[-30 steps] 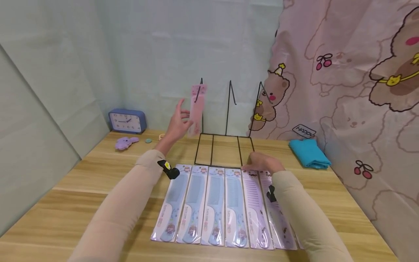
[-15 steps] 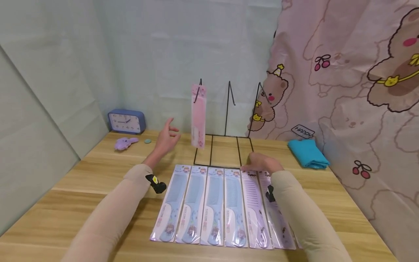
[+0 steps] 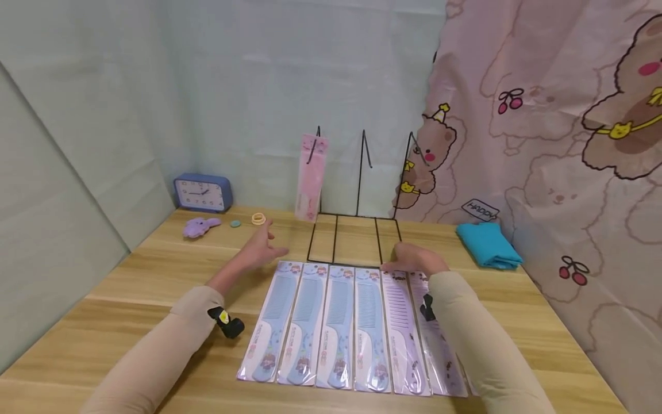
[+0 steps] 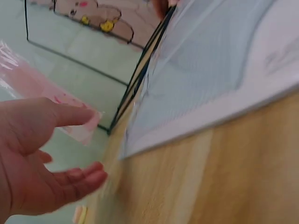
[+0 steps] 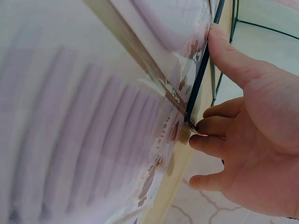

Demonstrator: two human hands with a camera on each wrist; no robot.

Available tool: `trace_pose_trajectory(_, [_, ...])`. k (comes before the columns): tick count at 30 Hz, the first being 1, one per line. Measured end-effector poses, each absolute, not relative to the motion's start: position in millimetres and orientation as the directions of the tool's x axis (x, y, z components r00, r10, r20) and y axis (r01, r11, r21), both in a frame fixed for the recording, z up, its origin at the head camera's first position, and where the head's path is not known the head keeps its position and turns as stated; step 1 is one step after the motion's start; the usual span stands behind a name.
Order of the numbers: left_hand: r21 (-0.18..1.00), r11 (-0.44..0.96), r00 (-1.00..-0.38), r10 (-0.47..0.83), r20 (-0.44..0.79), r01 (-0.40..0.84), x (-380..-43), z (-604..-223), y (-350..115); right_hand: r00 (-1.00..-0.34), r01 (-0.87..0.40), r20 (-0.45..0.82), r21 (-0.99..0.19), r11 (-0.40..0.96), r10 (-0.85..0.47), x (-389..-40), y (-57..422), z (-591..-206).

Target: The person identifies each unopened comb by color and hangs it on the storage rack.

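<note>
A black wire display rack [image 3: 335, 238] with hooks stands at the back middle. On its left hook hangs a pink packaged comb [image 3: 312, 178], slightly tilted. My left hand [image 3: 256, 250] hovers over the table left of the rack, fingers spread and holding nothing; in the left wrist view the pink packet [image 4: 42, 86] hangs beyond it. With thumb and fingers, my right hand [image 3: 416, 257] holds the rack's front right corner. In front lies a row of packaged combs: several blue ones [image 3: 336, 322] at left, purple ones [image 3: 405, 333] at right, partly hidden by my right forearm.
Toward the back left are a blue clock [image 3: 203, 193], a purple plush-like item [image 3: 199, 227], a small green disc [image 3: 235, 223] and yellowish rings [image 3: 258, 218]. A folded turquoise cloth [image 3: 488, 245] lies at the back right. Curtains enclose the table.
My left hand has moved away from the hanging pink comb, down and to the left. The pink comb swings on its hook. My right hand stays at the rack corner.
</note>
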State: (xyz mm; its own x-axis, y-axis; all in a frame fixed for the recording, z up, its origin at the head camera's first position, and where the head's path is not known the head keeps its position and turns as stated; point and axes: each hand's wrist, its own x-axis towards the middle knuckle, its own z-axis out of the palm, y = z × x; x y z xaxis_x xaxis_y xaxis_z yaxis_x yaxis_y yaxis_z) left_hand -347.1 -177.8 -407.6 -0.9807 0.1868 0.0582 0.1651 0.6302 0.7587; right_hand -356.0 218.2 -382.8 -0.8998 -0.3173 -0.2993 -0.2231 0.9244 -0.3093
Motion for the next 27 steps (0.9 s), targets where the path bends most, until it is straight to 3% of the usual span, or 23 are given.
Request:
trace_pose_trajectory(7, [0.645, 0.752, -0.970, 0.235, -0.065, 0.138, -316, -405, -166, -0.904, -0.208, -0.304, -0.301, 0.931, -0.300, -356, 217, -382])
trace_pose_trajectory(27, [0.485, 0.850, -0.960, 0.271, -0.072, 0.204, -278, -403, -156, -0.910, -0.172, -0.317, -0.298, 0.939, -0.267, -358, 215, -384])
